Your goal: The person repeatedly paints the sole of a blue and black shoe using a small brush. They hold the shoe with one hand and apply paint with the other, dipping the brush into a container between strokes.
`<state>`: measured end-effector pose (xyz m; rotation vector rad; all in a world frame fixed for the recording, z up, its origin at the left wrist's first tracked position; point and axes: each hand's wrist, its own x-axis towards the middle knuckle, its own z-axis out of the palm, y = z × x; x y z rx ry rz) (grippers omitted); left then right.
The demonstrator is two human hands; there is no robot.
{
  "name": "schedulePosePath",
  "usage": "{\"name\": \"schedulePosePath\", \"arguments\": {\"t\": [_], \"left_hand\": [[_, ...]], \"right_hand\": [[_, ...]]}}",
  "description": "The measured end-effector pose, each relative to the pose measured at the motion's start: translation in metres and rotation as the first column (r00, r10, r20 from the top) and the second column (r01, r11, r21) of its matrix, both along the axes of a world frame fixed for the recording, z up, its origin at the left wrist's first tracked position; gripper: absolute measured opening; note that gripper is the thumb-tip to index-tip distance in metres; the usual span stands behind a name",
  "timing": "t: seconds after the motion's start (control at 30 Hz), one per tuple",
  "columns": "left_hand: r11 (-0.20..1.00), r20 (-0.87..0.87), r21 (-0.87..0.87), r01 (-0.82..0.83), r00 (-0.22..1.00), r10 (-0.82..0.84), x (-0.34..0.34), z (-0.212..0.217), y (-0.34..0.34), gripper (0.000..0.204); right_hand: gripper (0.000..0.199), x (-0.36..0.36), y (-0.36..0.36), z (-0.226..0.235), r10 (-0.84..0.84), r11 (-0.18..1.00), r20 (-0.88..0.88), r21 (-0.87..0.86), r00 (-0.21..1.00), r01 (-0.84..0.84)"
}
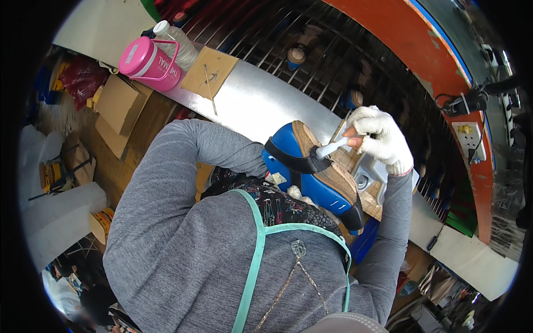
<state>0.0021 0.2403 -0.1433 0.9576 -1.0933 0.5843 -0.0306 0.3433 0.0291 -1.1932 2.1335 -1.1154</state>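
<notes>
A sandal on a blue shoe last [284,139] is held tilted in front of my body, its cork sole [337,180] facing up. A black strap [297,162] wraps over the cork and the last. My left hand [298,194], in a white glove, grips the last from below; most of it is hidden behind the shoe. My right hand [386,136], gloved with bare fingertips, pinches a small white-handled brush [333,147]. The brush's tip touches the strap's end at the cork edge. Beside the shoe lies a pale moulded tray [376,173].
Along the metal ledge [247,100] stand a pink jug [158,69], a clear bottle [184,44] and a cardboard piece [201,77] with a thin stick. Beyond are rack rods carrying other lasts [296,57], an orange frame [449,66] and a power socket [471,141].
</notes>
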Motion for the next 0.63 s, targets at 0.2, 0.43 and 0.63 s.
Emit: {"name": "schedulePosePath", "arguments": {"t": [0.2, 0.43, 0.63], "left_hand": [[0.953, -0.105, -0.112, -0.281, 0.957, 0.270, -0.013, 0.008, -0.017, 0.079], [-0.461, -0.611, -0.713, -0.529, 0.147, 0.778, -0.038, 0.025, -0.134, 0.074], [-0.953, -0.958, -0.160, -0.259, -0.191, 0.213, -0.054, 0.025, -0.153, 0.062]], "right_hand": [[0.017, 0.008, 0.017, 0.024, -0.268, 0.962, 0.016, -0.049, 0.963, 0.269], [0.014, 0.100, -0.026, -0.007, -0.552, 0.813, -0.522, -0.162, 0.650, 0.559], [0.020, 0.061, -0.038, -0.047, -0.711, 0.657, -0.554, -0.302, 0.434, 0.691]]}}
